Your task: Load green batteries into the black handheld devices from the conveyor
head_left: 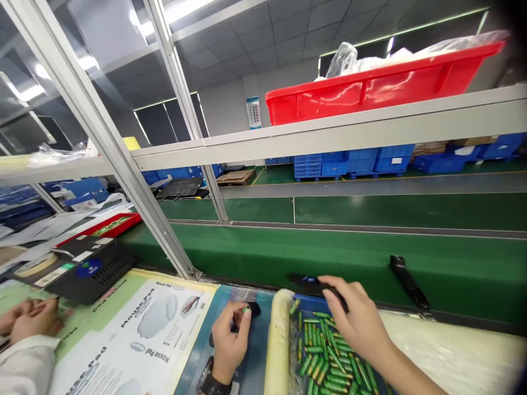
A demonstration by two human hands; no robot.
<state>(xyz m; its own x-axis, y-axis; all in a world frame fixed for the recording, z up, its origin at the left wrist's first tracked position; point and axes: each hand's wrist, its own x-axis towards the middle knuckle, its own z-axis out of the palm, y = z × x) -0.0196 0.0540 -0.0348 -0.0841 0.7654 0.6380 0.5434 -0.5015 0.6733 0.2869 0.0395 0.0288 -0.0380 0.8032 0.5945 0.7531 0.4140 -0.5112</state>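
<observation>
My left hand [231,340], with a black watch at the wrist, is closed in a pinch above the blue mat [257,351]. A small green tip and a dark part show at its fingers. My right hand [356,318] grips a dark elongated object [307,281] that reaches left over the green belt; motion blurs it. Beneath the right hand, a tray holds many green cylindrical pieces [325,351] with brass-coloured ends. A pale yellow padded roll [280,345] lies between the mat and the tray.
Another black object [409,282] lies on the green belt [346,252]. A metal post [164,236] stands left. Overhead, a shelf [329,131] carries a red bin [382,90]. Another person's hands [33,321] are at far left, near a black box [90,269] and printed sheets [152,329].
</observation>
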